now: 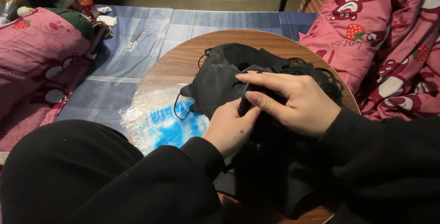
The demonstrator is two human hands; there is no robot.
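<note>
Both hands, left hand [231,127] and right hand [293,102], pinch one folded black mask [244,102] between them.

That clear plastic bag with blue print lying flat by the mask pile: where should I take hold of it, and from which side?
Probably by the bare far-left edge of the plastic bag, coming from the left over the round wooden table. It lies flat and crinkled, its right side is tucked under the pile of black masks, and the left hand blocks the near corner.

The left hand [231,130] and right hand [293,102] cover most of the folded black mask [244,105] (its shape can't be told); the pink blanket [389,36] runs off the right edge.
</note>
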